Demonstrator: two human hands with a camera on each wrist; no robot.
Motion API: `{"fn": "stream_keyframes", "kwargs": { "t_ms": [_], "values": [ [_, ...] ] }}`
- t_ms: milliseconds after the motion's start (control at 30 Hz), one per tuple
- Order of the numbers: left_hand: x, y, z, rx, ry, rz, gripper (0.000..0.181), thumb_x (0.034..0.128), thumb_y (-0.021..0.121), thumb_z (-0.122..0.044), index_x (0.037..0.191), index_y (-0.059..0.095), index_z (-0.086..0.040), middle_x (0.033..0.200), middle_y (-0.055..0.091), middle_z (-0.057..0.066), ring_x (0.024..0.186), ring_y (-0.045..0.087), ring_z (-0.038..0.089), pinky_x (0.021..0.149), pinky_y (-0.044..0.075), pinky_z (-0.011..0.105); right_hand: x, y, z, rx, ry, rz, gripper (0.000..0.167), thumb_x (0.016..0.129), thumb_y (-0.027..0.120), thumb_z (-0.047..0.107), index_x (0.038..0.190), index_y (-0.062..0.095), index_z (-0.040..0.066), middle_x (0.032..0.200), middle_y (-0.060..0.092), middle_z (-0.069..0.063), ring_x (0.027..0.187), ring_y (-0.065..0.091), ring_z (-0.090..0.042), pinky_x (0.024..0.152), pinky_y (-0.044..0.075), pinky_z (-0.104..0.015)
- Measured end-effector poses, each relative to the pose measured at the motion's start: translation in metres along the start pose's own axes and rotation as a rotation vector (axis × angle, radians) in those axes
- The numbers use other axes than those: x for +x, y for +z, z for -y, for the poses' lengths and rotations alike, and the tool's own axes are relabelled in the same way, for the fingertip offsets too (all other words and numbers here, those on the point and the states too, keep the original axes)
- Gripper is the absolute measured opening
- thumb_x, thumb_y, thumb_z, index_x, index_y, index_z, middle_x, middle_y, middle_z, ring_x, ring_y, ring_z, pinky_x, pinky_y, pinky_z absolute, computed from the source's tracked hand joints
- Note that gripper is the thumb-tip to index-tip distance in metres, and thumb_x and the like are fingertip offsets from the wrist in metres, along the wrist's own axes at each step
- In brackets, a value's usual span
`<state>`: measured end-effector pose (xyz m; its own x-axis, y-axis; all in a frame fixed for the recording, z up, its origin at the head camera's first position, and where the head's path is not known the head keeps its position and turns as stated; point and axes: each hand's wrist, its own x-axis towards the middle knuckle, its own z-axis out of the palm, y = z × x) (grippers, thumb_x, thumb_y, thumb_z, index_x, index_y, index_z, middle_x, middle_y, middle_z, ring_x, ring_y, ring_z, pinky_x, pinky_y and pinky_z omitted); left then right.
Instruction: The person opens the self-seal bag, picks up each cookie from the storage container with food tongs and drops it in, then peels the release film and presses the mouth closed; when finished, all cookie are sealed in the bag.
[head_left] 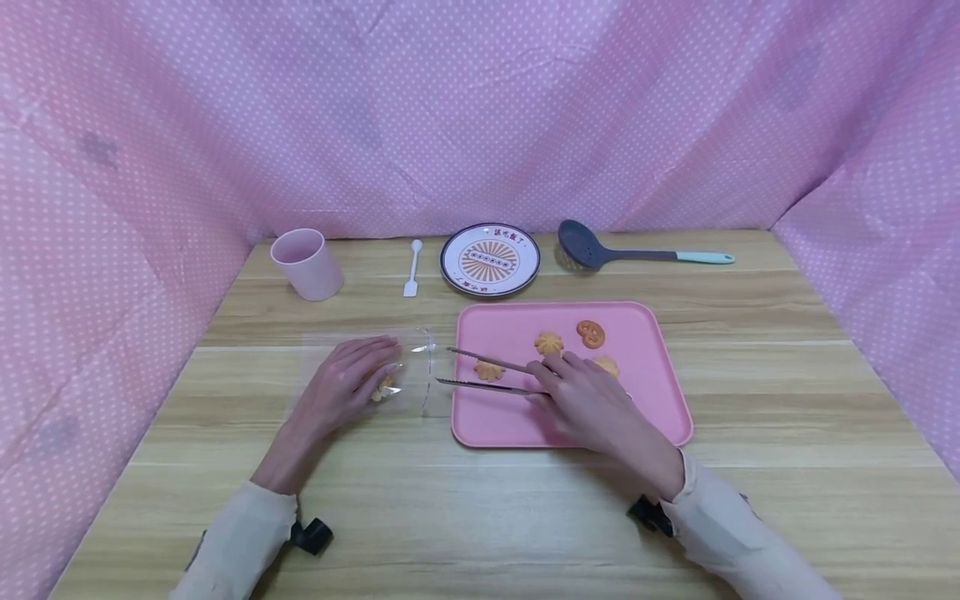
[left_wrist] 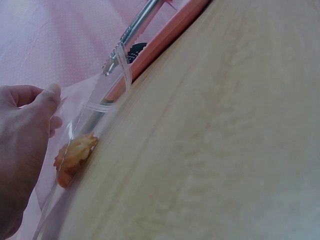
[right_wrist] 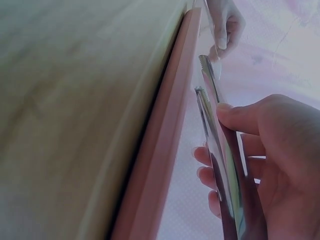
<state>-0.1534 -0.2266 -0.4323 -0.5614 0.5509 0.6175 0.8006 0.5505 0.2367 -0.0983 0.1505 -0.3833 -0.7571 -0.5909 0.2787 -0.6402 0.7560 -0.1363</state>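
My left hand (head_left: 347, 377) pinches the upper layer of a clear plastic bag (head_left: 411, 354) between thumb and fingers; the bag's mouth faces right. Inside it lie golden biscuits (left_wrist: 76, 155), partly hidden by the hand in the head view. My right hand (head_left: 581, 392) grips metal tongs (right_wrist: 225, 165), whose serrated tips are spread apart with nothing between them, near the bag's mouth. Below the tongs is a pink tray (head_left: 510, 429). On it are flower-shaped biscuits (head_left: 549, 342) and a pretzel-shaped biscuit (head_left: 591, 334); the right hand partly covers one biscuit.
Along the back of the wooden table (head_left: 450, 517) stand a pink cup (head_left: 315, 271), a small white spatula-ended spoon (head_left: 413, 268), a patterned plate (head_left: 490, 285) and a grey skimmer (head_left: 637, 253) with a mint handle. A pink dotted cloth (head_left: 480, 117) hangs behind and at both sides.
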Motion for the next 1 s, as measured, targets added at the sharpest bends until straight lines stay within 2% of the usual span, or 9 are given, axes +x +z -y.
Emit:
{"fn": "stream_keyframes", "kwargs": {
  "t_ms": [367,533,1000],
  "values": [
    [-0.001,-0.001,-0.001,0.010,-0.015,0.013,0.034,0.0881,0.075,0.000,0.122,0.073,0.002,0.127,0.071,0.018,0.119,0.065,0.037,0.103,0.048,0.053,-0.020,-0.006,-0.017,-0.002,0.011,-0.028,0.035,0.091,0.081,0.015,0.121,0.071,0.000,0.107,0.068,-0.012,0.096,0.065,-0.030,0.082,0.058,-0.046],
    [-0.001,0.000,0.000,0.010,-0.007,0.006,0.035,0.0870,0.075,0.000,0.122,0.073,0.001,0.126,0.071,0.018,0.118,0.066,0.037,0.103,0.049,0.053,-0.027,-0.008,-0.023,0.002,0.022,-0.021,0.036,0.087,0.083,0.009,0.121,0.071,0.001,0.104,0.069,-0.012,0.090,0.064,-0.028,0.076,0.059,-0.042],
    [-0.001,-0.001,-0.001,0.018,-0.017,0.019,0.036,0.0874,0.076,0.000,0.123,0.072,0.002,0.127,0.070,0.018,0.119,0.065,0.037,0.103,0.048,0.053,-0.038,-0.011,-0.029,0.042,0.077,0.026,0.031,0.090,0.082,0.015,0.118,0.074,0.003,0.108,0.069,-0.012,0.094,0.065,-0.029,0.080,0.060,-0.045]
  ]
}}
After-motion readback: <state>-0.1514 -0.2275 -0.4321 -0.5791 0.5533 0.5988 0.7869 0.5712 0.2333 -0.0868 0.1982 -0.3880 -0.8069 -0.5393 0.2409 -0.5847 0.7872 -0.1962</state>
